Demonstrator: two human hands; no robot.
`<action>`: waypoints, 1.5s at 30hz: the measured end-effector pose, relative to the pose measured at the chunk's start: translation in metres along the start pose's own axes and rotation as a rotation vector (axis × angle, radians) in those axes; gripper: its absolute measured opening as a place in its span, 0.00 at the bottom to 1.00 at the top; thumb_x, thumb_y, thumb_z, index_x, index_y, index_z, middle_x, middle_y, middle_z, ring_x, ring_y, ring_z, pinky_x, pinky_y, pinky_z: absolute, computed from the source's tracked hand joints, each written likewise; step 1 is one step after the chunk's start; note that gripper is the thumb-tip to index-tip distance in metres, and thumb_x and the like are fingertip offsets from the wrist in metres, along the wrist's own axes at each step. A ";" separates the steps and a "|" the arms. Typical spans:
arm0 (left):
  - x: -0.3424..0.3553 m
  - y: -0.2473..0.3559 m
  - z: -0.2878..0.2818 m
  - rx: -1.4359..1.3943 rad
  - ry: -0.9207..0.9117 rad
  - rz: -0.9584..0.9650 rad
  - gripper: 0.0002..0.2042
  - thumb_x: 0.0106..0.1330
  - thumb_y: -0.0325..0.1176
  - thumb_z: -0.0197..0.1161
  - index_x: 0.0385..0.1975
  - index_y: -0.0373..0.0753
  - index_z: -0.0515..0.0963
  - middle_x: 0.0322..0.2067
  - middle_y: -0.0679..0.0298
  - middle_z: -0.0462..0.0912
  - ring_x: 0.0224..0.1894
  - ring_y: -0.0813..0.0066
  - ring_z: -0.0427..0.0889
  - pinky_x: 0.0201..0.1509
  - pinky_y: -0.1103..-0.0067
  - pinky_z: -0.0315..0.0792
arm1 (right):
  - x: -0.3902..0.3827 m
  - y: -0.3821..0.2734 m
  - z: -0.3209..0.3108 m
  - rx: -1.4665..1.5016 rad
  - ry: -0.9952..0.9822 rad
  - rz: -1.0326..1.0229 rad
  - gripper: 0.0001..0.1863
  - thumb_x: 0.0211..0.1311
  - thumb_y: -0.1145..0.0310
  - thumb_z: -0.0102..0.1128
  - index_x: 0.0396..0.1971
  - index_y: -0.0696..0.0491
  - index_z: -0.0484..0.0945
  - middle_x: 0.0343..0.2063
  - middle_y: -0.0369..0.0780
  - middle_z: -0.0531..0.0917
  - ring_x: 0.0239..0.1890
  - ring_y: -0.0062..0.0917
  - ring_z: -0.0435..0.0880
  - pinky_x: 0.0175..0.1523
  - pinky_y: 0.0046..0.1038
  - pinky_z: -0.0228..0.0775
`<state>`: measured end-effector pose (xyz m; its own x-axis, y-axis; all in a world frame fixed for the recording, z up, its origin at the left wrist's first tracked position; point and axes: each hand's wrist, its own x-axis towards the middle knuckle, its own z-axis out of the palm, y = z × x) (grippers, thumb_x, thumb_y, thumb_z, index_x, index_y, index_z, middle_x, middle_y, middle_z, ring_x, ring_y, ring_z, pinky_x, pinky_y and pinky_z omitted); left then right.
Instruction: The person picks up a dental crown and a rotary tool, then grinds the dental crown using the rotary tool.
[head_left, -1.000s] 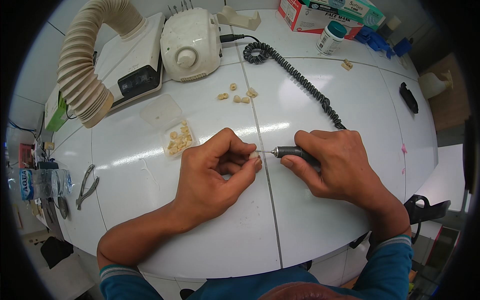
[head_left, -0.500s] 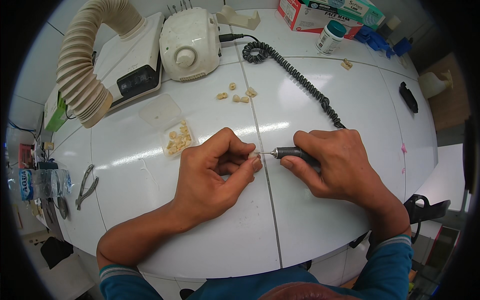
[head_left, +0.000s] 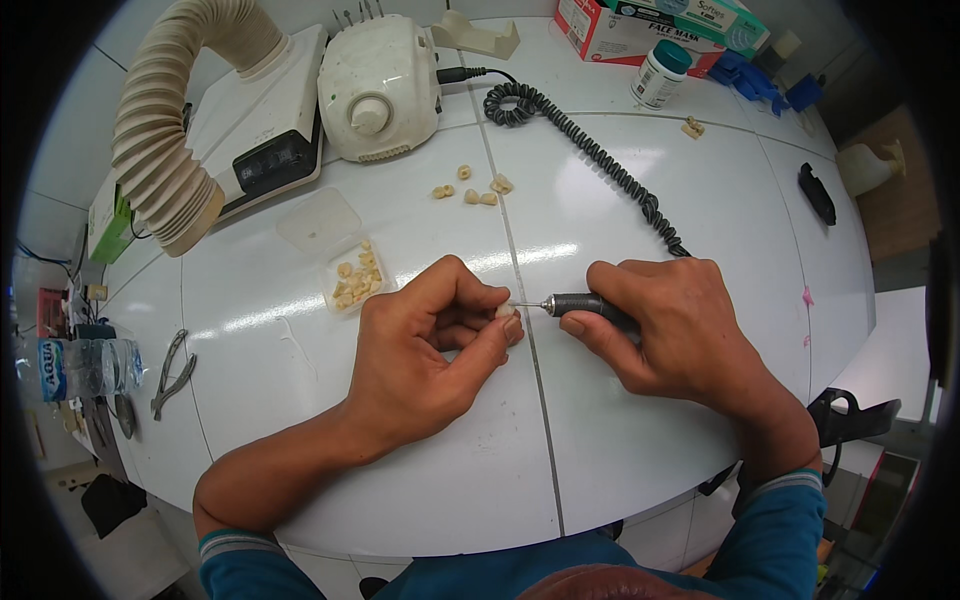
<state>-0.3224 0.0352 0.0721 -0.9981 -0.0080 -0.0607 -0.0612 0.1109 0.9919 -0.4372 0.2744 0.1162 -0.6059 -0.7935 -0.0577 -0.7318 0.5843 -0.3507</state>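
Note:
My left hand (head_left: 430, 350) pinches a small whitish dental crown (head_left: 506, 311) between thumb and fingertips, which hide much of it. My right hand (head_left: 675, 325) is closed around the black grip of a rotary handpiece (head_left: 585, 306), held sideways. Its thin metal bur (head_left: 528, 304) points left, with the tip at the crown. From behind the right hand a coiled black cord (head_left: 600, 160) runs back toward a cream control unit (head_left: 378, 95) with a round knob. Beyond my left hand, an open clear plastic box (head_left: 352, 277) holds several yellowish tooth-shaped pieces.
Several loose tooth pieces (head_left: 480, 197) lie farther back. A ribbed suction hose (head_left: 150, 150) arches over the left rear. Metal pliers (head_left: 174, 375) rest at left. A white bottle with a green cap (head_left: 660, 75) stands before mask boxes (head_left: 640, 35). A black object (head_left: 817, 194) lies at right.
Both hands keep nearly the same place and grip. The crown and the bur tip shift only very slightly between my fingers.

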 end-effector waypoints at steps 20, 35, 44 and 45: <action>0.001 0.000 0.000 0.020 0.000 0.004 0.07 0.78 0.21 0.68 0.49 0.29 0.77 0.44 0.54 0.89 0.49 0.69 0.95 0.46 0.82 0.90 | 0.000 -0.001 -0.001 -0.017 -0.018 -0.002 0.26 0.77 0.45 0.66 0.29 0.54 0.84 0.19 0.42 0.85 0.18 0.40 0.83 0.25 0.42 0.69; 0.000 0.000 0.000 0.010 0.001 -0.011 0.07 0.78 0.21 0.68 0.49 0.29 0.77 0.45 0.53 0.90 0.49 0.69 0.95 0.47 0.82 0.90 | -0.001 0.000 -0.001 -0.025 -0.027 -0.006 0.25 0.77 0.44 0.65 0.30 0.53 0.84 0.19 0.42 0.85 0.17 0.39 0.83 0.25 0.41 0.69; 0.000 0.001 0.000 0.006 0.001 -0.026 0.07 0.78 0.21 0.68 0.49 0.29 0.77 0.45 0.54 0.90 0.50 0.70 0.95 0.47 0.83 0.89 | -0.001 0.000 -0.001 -0.025 -0.019 -0.011 0.26 0.77 0.44 0.65 0.30 0.53 0.84 0.19 0.42 0.85 0.17 0.39 0.83 0.25 0.41 0.68; 0.000 0.001 0.000 0.006 0.001 -0.026 0.07 0.78 0.21 0.68 0.49 0.29 0.77 0.45 0.54 0.90 0.50 0.70 0.95 0.47 0.83 0.89 | -0.001 0.000 -0.001 -0.026 -0.014 -0.018 0.26 0.77 0.45 0.65 0.30 0.53 0.84 0.19 0.42 0.85 0.17 0.39 0.83 0.25 0.41 0.68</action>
<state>-0.3225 0.0352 0.0731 -0.9962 -0.0118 -0.0866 -0.0874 0.1171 0.9893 -0.4369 0.2756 0.1169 -0.5881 -0.8062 -0.0642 -0.7509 0.5737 -0.3271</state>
